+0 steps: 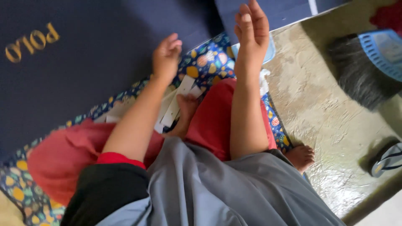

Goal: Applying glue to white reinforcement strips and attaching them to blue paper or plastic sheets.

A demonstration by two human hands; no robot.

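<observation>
My left hand (166,56) hovers with its fingers loosely curled at the edge of a large dark navy sheet (96,62) with gold lettering. The hand is blurred, and I cannot tell whether it grips anything. Higher up, my right hand (251,27) is raised with straight fingers and holds nothing, in front of a second navy sheet (284,10). Below the hands, white paper strips (178,100) lie on a colourful patterned mat (209,58) beside my bare foot (186,111). I sit in red trousers (213,121) and a grey shirt.
To the right lies a bare concrete floor (322,104). On it are a dark-bristled broom (360,75) with a blue plastic head (383,52), and a sandal (387,159) at the right edge. My other foot (301,157) rests at the mat's edge.
</observation>
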